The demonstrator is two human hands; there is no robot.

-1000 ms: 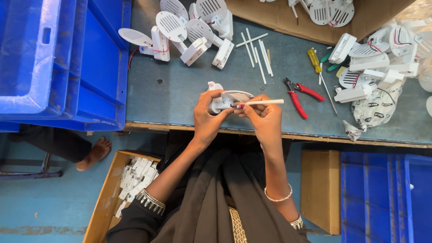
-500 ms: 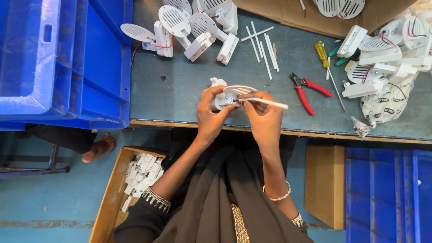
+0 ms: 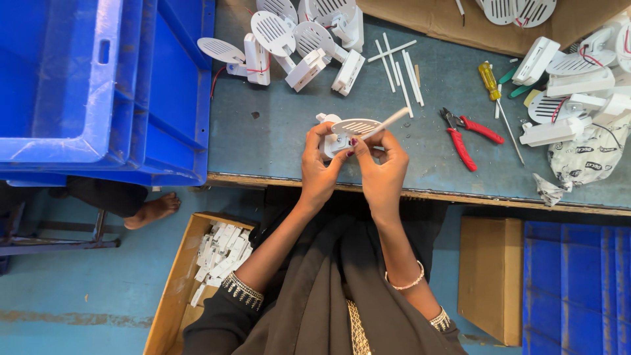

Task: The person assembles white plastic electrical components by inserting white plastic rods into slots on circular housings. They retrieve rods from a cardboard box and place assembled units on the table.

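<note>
**Slim rod meets small white fan part at a crowded bench**

The left hand grips a white slotted fan part above the bench edge; the right hand pinches a thin white rod against it. A slip could bend the rod or drop the part. A blue crate stands left, a cardboard box of white pieces below, a printed plastic bag right.

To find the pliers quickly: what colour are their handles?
Red; the pliers lie on the table, clearest in the head view.
</note>
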